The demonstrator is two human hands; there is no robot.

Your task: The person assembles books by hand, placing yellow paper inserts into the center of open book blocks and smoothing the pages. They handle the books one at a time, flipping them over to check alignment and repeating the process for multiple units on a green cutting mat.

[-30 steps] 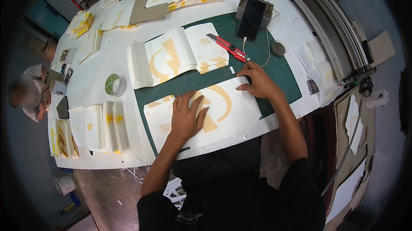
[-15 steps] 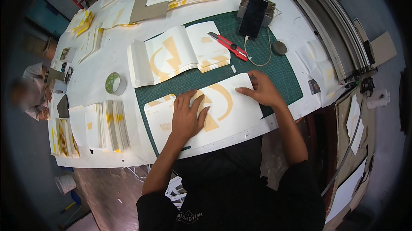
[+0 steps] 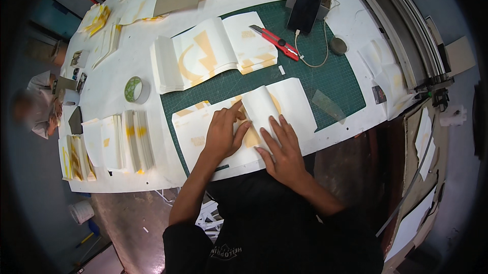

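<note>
The right hand (image 3: 283, 151) spreads wide on the turned-over flap (image 3: 260, 102) of the printed sheet (image 3: 195, 131); the left hand (image 3: 224, 130), loosely open, seemingly steadies the rest. The sheet lies near the table's (image 3: 109, 93) front edge, on the green mat (image 3: 333, 73).

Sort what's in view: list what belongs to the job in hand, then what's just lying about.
In the job:
- printed paper, under the left hand and right hand
- green cutting mat beneath it
- probably the similar prints just beyond

Apparently just lying about:
- red cutter, untouched
- phone
- tape roll
</note>
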